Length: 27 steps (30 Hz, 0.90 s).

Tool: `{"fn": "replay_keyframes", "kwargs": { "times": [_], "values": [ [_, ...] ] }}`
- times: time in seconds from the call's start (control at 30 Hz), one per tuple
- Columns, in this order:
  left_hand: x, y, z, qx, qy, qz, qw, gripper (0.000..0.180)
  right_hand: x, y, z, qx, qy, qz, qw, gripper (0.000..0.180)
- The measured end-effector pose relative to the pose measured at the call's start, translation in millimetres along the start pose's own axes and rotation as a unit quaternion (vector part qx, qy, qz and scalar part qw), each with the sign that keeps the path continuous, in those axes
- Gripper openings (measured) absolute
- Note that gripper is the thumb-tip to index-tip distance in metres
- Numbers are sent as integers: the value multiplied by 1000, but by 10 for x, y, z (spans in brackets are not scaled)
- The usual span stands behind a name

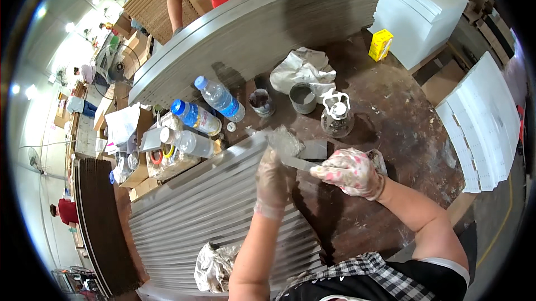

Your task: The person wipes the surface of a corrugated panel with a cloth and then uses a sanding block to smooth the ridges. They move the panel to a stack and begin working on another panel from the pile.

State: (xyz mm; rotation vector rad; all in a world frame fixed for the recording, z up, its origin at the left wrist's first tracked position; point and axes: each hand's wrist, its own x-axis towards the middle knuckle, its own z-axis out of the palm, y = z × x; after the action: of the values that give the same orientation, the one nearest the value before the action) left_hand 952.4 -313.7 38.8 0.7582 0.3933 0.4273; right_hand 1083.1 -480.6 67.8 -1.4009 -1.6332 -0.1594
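Observation:
My right hand [350, 175], in a white glove with pink spots, is closed on a flat grey scraper-like blade [298, 162] that points left. My left hand [272, 184], in a thin whitish glove, is raised by the blade's far end. Its fingers are smeared by motion, so I cannot tell whether they touch the blade. Just beyond lies a crumpled clear plastic piece [287, 143], next to a dark grey block [316, 150]. Below my left hand spread rows of long grey ridged strips [206, 200]. A white rag [214, 267] rests on them near my left forearm.
Bottles [223, 99], a grey cup [303, 99], a smeared cup [261, 103] and a glass bottle [337, 121] stand beyond my hands. A white cloth [304, 69] and yellow box [381, 45] lie farther back. A tall stack of grey panels [268, 38] walls the far side; another person stands behind it.

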Motion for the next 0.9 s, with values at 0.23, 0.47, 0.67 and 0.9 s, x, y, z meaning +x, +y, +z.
{"fn": "replay_keyframes", "kwargs": {
  "times": [0.23,0.47,0.67,0.9],
  "values": [
    [-135,-47,176,36,-52,27,998,60,162,49,52,478,99,476,731,18],
    [-248,-32,71,201,-47,14,978,58,260,77,-156,431,179,478,744,17],
    [-313,-77,99,34,-74,-25,996,43,237,121,-67,397,140,490,764,16],
    [-316,-70,0,74,-21,5,997,48,273,-25,142,407,76,471,779,19]
  ]
}}
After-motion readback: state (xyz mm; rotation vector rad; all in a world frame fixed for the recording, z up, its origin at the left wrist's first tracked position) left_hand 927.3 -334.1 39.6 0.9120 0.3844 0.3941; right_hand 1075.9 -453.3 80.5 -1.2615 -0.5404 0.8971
